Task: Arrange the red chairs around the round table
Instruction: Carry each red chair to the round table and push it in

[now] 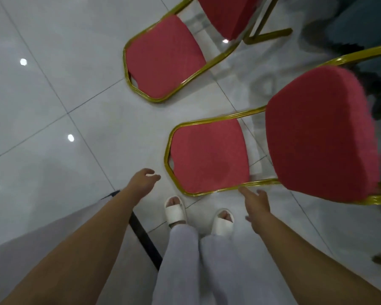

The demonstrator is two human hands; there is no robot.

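White tiles (pixel 53 100) under red chairs (pixel 209 155)

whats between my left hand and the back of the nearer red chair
Only a narrow strip of bare floor tile, seen in the head view; the left hand is apart from the chair back.

A banquet hall: gold-framed red chairs (pixel 209 155) on glossy white floor tiles (pixel 42 95).

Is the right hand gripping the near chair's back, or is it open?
Open. The right hand has straight fingers reaching to the gold frame of the near chair, none curled round it; contact cannot be told.
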